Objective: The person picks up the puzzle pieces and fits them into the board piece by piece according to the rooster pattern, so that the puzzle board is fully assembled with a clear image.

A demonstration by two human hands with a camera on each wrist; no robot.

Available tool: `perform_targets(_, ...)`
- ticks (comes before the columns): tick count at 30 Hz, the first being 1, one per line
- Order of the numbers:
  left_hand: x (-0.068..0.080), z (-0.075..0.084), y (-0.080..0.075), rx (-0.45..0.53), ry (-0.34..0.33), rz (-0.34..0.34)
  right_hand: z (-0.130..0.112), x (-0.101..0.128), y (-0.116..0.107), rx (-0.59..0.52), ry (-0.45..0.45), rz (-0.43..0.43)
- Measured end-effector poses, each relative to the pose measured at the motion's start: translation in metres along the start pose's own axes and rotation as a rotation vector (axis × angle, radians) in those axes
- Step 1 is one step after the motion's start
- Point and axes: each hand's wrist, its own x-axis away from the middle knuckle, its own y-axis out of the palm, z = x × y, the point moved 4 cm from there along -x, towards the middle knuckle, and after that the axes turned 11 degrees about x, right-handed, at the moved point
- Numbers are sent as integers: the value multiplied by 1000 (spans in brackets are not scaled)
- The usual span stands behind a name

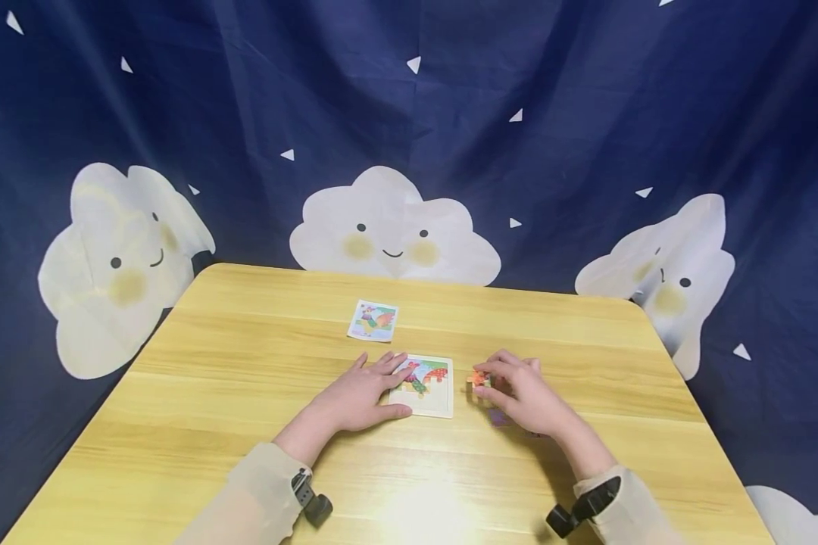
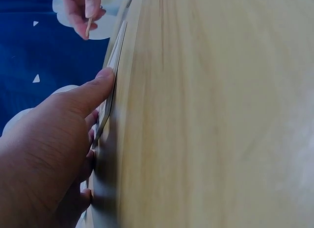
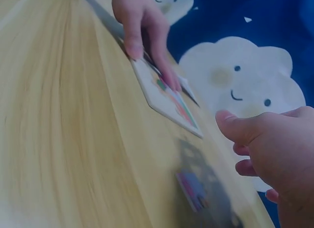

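Partly filled puzzle tray (image 1: 436, 409) flat on table, small colourful puzzle piece (image 1: 478, 378) just right

Left hand (image 1: 360, 397) is flat with fingers spread and thumb stretched out, right hand (image 1: 523, 393) is raised a bit with fingertips pinched together, both forearms angling in from the bottom.

One table (image 1: 245, 393) carries one puzzle tray (image 1: 431, 407) at centre and one picture card (image 1: 373, 320) at 12 o'clock from it. Two hands are in view, left (image 1: 357, 397) and right (image 1: 525, 393). At 3 o'clock of the tray are two loose pieces: one orange (image 1: 478, 378), one purple (image 1: 497, 416).
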Motion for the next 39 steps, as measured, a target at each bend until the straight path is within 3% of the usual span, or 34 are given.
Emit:
perform_targets(18, -4, 2, 3, 6, -36, -8, -22, -30, 39, 21, -45, 5)
perform_targets(34, -3, 2, 3, 9, -29, -8, -25, -35, 53, 41, -84, 62)
perform_targets(39, -2, 5, 0, -34, -27, -5, -26, -37, 55, 37, -92, 77)
